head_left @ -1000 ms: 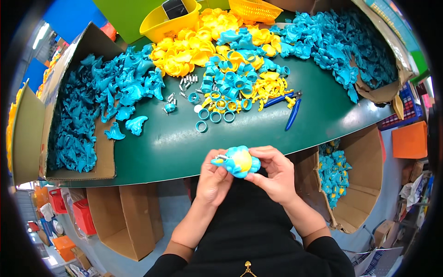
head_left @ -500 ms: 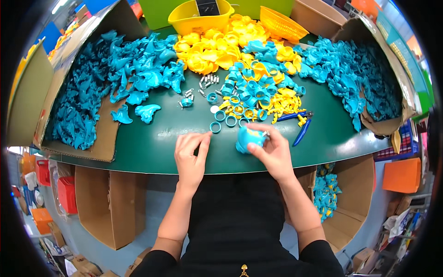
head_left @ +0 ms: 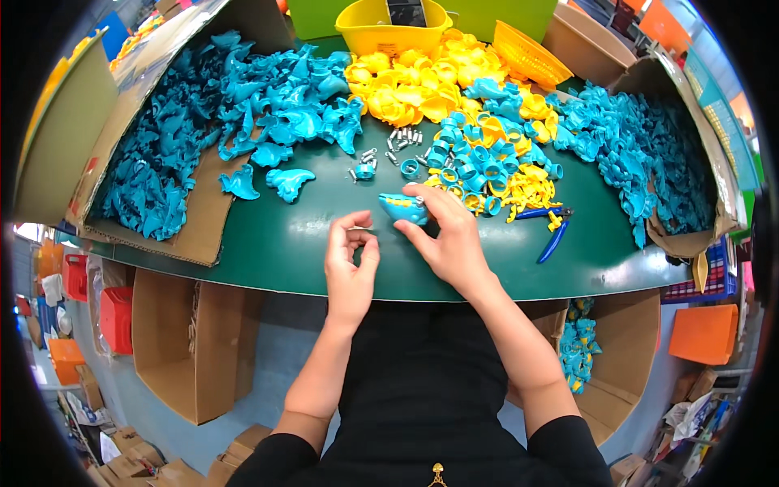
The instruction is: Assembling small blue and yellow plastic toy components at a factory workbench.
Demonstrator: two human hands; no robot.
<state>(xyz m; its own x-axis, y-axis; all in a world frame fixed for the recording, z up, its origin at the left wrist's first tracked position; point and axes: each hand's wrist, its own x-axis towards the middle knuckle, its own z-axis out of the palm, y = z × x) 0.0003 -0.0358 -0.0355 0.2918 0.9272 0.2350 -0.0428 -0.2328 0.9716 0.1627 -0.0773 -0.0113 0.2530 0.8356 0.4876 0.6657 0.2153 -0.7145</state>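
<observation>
My right hand (head_left: 452, 243) grips a teal rounded plastic toy part (head_left: 396, 209) with some yellow on its top, between thumb and fingers. Just left of it, my left hand (head_left: 350, 266) is loosely curled above the green table, fingertips apart and nothing visible in it. Beyond the hands lie teal plastic rings (head_left: 411, 168) and small silvery metal cylinders (head_left: 403, 138). A heap of small yellow parts (head_left: 527, 187) lies to the right, beside blue-handled cutting pliers (head_left: 554, 240). Part of the ring group is hidden behind my right hand.
Cardboard boxes of teal shells flank the green table (head_left: 268, 252), left (head_left: 207, 235) and right (head_left: 718, 154). Yellow shells (head_left: 406, 93) are piled at the back, before a yellow tub (head_left: 389, 39) and basket (head_left: 531, 55). Open cartons (head_left: 166, 341) stand below the front edge.
The view has shifted, so the table appears farther right. My right hand has carried the toy part left and away from me, closer to my left hand. My left fingers have curled and come off the rings.
</observation>
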